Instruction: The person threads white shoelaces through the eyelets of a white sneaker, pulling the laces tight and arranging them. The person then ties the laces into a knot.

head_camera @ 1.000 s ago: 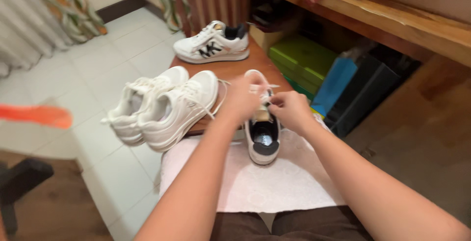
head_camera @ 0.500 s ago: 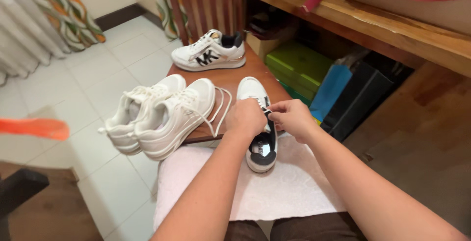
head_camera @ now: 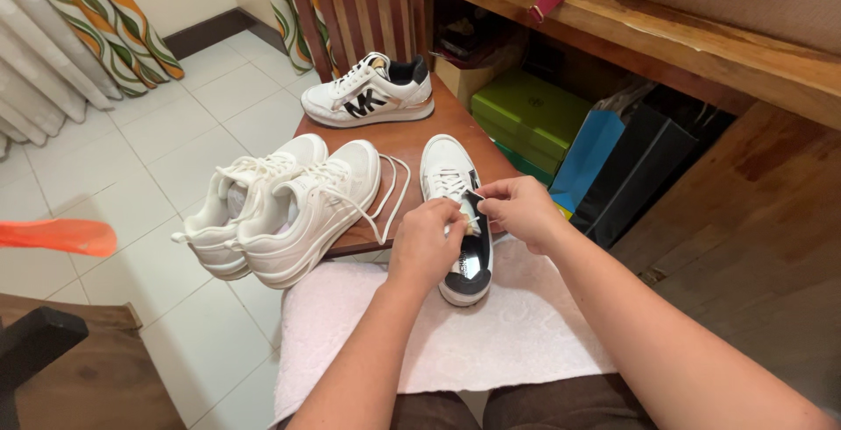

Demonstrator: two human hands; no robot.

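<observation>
Wooden chair (head_camera: pixel 412 137): seat bearing sneakers. White towel (head_camera: pixel 491 334): across lap. White sneaker pair (head_camera: pixel 280 202): on seat's left edge. Black-and-white sneaker (head_camera: pixel 455 211): between seat and towel. Left hand (head_camera: pixel 427 242), right hand (head_camera: pixel 521 211): fingers pinched on its white lace (head_camera: pixel 451 183).

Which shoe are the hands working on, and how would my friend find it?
Find the brown wooden chair seat with four white sneakers. The sneaker lies nearest, heel on the white towel, under the left hand and right hand. Only it has a black heel and is being touched.
</observation>
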